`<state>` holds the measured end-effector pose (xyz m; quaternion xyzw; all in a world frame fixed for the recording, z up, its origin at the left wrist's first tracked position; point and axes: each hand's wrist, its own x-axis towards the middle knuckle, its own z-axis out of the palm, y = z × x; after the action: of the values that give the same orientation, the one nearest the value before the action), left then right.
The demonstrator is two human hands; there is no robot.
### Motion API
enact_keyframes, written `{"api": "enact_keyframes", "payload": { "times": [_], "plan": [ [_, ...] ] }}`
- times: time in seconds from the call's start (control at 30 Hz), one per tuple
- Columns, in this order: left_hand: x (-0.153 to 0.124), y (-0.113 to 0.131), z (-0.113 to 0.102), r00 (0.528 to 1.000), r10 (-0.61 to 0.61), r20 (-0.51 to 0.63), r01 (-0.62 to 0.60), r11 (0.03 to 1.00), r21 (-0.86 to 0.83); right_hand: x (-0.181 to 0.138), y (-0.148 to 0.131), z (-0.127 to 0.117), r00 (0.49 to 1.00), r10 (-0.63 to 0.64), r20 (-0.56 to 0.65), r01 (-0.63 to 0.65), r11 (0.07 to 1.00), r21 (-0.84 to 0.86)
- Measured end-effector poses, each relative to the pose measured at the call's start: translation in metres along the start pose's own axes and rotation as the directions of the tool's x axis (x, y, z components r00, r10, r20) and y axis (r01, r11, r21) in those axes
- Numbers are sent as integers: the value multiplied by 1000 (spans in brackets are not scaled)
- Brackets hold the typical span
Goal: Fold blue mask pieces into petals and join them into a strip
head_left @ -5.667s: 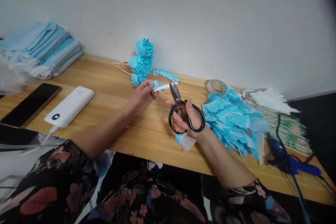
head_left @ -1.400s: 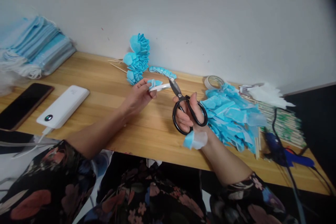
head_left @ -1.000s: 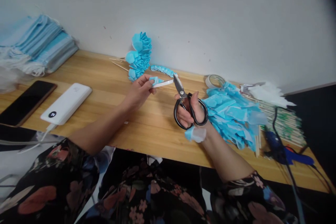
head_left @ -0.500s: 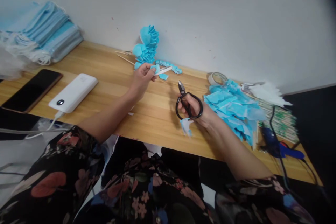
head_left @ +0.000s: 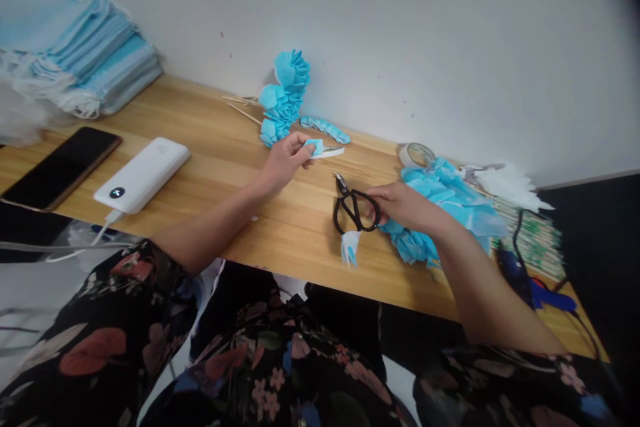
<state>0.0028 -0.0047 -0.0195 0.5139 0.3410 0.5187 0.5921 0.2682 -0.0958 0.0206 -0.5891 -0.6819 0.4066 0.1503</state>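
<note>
My left hand pinches a small blue fabric piece with a long white strip that points right. My right hand is lower on the right, its fingers at the right handle loop of black-handled scissors. The scissor tips point up and left, with the blades together. Just below the handles lies a blue-and-white scrap. Beyond my left hand are blue fabric flowers on sticks and a pleated blue strip.
Blue fabric pieces and a tape roll sit to the right, near a blue glue gun with a cable. At left are stacked face masks, a phone and a white power bank. A wall stands behind.
My left hand has moved right and slightly nearer with the blue piece. My right hand has turned flatter around the scissors' right loop, and the scissors sit slightly lower.
</note>
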Motion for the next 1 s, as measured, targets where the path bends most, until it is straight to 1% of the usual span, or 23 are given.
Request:
{"api": "enact_keyframes", "payload": {
  "times": [0.03,0.07,0.1,0.13,0.17,0.2,0.23,0.3,0.33,0.37,0.4,0.5,0.53,0.6,0.67,0.7,0.73,0.8,0.87,0.9,0.97,1.0],
  "plan": [
    [0,0,0,1000,-2,16,2,1000,-4,-2,-1,-5,995,-36,-89,23,990,-140],
    [0,-1,0,999,-5,35,5,1000,-5,-2,-3,-9,974,-93,-209,34,962,-270],
    [-1,-1,1,998,-7,56,8,1000,-4,-1,-7,-10,935,-169,-313,41,925,-378],
    [-2,-1,1,997,-8,78,8,1000,0,1,-12,-9,886,-254,-389,52,886,-460],
    [-3,-1,2,995,-7,101,6,1000,6,5,-17,-7,835,-342,-430,82,852,-517],
    [-4,-1,2,993,-1,122,0,1000,14,11,-23,-2,799,-427,-424,145,820,-553],
    [-4,-1,2,990,8,140,-11,1000,25,18,-28,3,771,-504,-389,223,786,-576],
    [-5,-2,1,986,28,166,-38,998,57,33,-35,13,738,-616,-275,373,712,-594],
    [-4,-2,0,985,37,168,-50,996,75,40,-37,17,733,-646,-213,430,682,-591],
    [-3,-3,-1,986,46,158,-62,994,94,45,-38,20,738,-655,-162,460,665,-588],
    [-2,-4,-2,988,59,141,-75,990,116,50,-38,23,752,-646,-130,464,659,-592],
    [2,-7,-5,993,102,60,-112,971,212,53,-41,32,817,-567,-106,380,667,-641],
    [3,-7,-7,995,95,35,-101,965,243,53,-43,36,834,-544,-93,356,658,-663],
    [5,-6,-10,1000,23,0,-22,959,282,51,-48,48,856,-516,-38,344,623,-702],
    [7,-2,-14,998,-62,3,58,949,310,51,-53,61,872,-490,0,335,595,-731],
    [7,0,-16,997,-79,19,68,939,338,51,-55,68,877,-480,8,328,586,-741],
    [8,1,-18,997,-74,36,55,924,379,52,-56,74,882,-472,10,320,582,-747],
    [9,5,-20,998,-25,50,-1,887,461,54,-57,80,881,-473,19,328,583,-743],
    [10,7,-20,1000,27,8,-28,873,487,56,-56,77,862,-505,40,384,601,-701],
    [10,8,-19,999,41,-20,-27,884,468,56,-54,71,847,-528,51,426,619,-660],
    [9,10,-16,998,32,-45,-12,923,385,54,-50,53,819,-573,33,493,673,-551],
    [8,11,-14,999,14,-39,0,941,340,53,-48,41,817,-576,-14,494,713,-498]
  ]
}}
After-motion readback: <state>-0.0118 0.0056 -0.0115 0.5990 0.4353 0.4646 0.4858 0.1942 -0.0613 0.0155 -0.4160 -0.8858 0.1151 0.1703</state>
